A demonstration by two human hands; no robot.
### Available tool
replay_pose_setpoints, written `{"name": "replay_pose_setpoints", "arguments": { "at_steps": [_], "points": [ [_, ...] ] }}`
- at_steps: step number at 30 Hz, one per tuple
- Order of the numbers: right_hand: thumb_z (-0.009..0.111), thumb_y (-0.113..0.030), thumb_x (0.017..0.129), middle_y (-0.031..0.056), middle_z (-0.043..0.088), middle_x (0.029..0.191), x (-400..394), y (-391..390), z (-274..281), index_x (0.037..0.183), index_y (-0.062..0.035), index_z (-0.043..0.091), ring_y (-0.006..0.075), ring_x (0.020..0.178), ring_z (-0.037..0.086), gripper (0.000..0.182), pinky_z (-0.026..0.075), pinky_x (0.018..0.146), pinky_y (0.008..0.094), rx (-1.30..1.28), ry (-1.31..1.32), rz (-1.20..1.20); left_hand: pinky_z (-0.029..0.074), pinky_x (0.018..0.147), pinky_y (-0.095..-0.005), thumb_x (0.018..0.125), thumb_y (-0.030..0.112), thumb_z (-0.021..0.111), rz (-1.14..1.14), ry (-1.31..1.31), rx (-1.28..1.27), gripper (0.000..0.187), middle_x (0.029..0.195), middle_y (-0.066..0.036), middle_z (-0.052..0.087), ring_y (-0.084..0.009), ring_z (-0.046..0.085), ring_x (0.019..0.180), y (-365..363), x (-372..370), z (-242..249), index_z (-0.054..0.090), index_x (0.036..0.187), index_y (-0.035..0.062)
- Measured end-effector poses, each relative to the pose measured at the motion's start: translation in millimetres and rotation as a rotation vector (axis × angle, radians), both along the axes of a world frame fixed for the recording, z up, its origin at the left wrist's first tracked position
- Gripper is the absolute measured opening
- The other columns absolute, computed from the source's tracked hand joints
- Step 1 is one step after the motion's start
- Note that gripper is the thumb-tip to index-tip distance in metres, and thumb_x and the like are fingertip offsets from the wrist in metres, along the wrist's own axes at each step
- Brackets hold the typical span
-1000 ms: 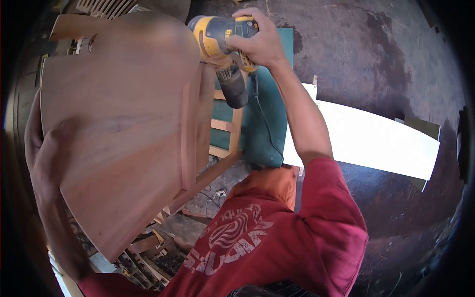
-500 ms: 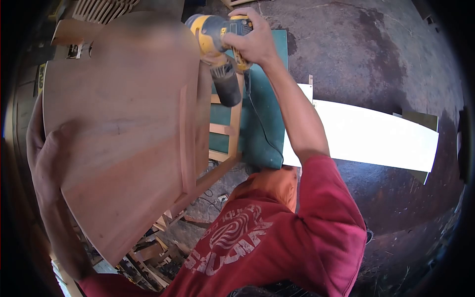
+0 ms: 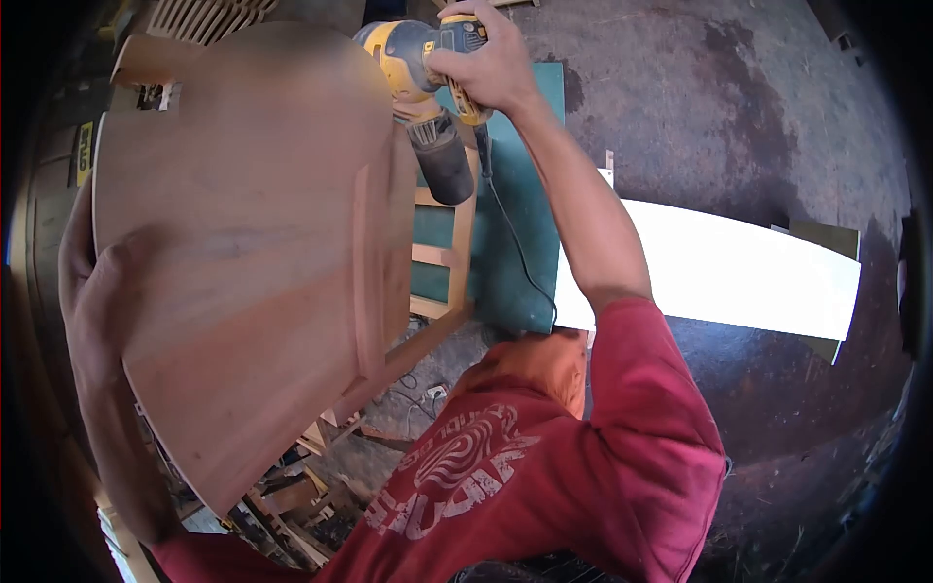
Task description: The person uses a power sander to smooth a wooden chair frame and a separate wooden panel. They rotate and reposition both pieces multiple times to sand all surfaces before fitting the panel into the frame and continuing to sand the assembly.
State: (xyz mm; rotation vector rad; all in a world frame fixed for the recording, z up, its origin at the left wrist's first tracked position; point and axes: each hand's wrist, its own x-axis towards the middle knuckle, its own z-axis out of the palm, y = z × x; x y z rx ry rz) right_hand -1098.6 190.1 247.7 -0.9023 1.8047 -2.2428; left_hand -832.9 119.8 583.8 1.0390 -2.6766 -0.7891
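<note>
A large brown wooden panel (image 3: pixel 243 262) fills the left half of the head view; its upper part is blurred. My left hand (image 3: pixel 99 282) is closed around the panel's left edge, thumb on the face and the other fingers hidden behind. At the top, my right hand (image 3: pixel 486 63) is wrapped around a yellow and black electric sander (image 3: pixel 403 63). The sander is against or very close to the panel's upper right edge; actual contact is hidden. Its black dust canister (image 3: pixel 442 167) points down, and a power cord (image 3: pixel 512 233) trails from it.
A slatted wooden frame (image 3: pixel 457 282) is behind the panel, over a green board (image 3: pixel 520 214). A bright white board (image 3: pixel 729 267) extends to the right. Wood scraps (image 3: pixel 292 505) and loose cables lie below. Another slatted wooden piece (image 3: pixel 209 17) is at the top left.
The sander and my right hand have shifted slightly up and left. My left hand keeps its hold on the panel's edge.
</note>
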Motion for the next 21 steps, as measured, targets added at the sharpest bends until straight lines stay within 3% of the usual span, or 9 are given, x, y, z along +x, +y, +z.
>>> {"name": "replay_pose_setpoints", "arguments": {
  "at_steps": [8,10,13,15,21],
  "points": [
    [0.081,-0.034,0.061,0.0138,0.069,0.103,-12,-9,24,0.111,-0.011,0.069,0.0306,0.098,0.067,0.057,0.054,0.09,0.0394,0.013,-0.009,0.044,0.051,0.1,-0.0384,0.076,0.052,0.079,0.02,-0.005,-0.001,0.106,0.132,-0.021,0.061,-0.0272,0.063,0.119,4,-2,-2,0.039,0.152,-0.0094],
    [0.081,-0.035,0.061,0.0144,0.069,0.103,-7,-6,21,0.111,-0.0107,0.068,0.0302,0.096,0.068,0.057,0.055,0.087,0.0394,0.062,0.117,-0.025,0.051,0.1,-0.0386,0.075,0.053,0.079,-0.011,-0.021,-0.002,0.107,0.132,-0.021,0.06,-0.0272,0.063,0.119,3,-5,-2,0.038,0.152,-0.0094],
    [0.082,-0.035,0.061,0.0149,0.069,0.103,-10,-13,4,0.111,-0.0106,0.068,0.0308,0.096,0.068,0.057,0.055,0.088,0.0407,0.038,0.031,-0.011,0.05,0.1,-0.0381,0.075,0.053,0.077,-0.012,-0.028,0.008,0.107,0.132,-0.021,0.06,-0.0265,0.062,0.119,5,-6,-4,0.038,0.152,-0.0097],
    [0.083,-0.034,0.061,0.0143,0.068,0.102,-14,-11,4,0.11,-0.0111,0.068,0.0321,0.098,0.067,0.056,0.054,0.091,0.0415,0.093,-0.05,0.002,0.05,0.101,-0.0378,0.076,0.051,0.076,-0.014,-0.046,0.026,0.104,0.132,-0.021,0.061,-0.0264,0.062,0.119,4,-5,0,0.038,0.152,-0.01],
    [0.083,-0.034,0.059,0.0155,0.069,0.098,4,0,-1,0.109,-0.01,0.068,0.0337,0.094,0.067,0.057,0.055,0.088,0.0419,0.02,0.051,0.046,0.05,0.101,-0.0372,0.077,0.044,0.074,0.007,-0.037,0.016,0.101,0.132,-0.021,0.06,-0.026,0.062,0.12,6,-7,-2,0.037,0.153,-0.0102]
  ]
}}
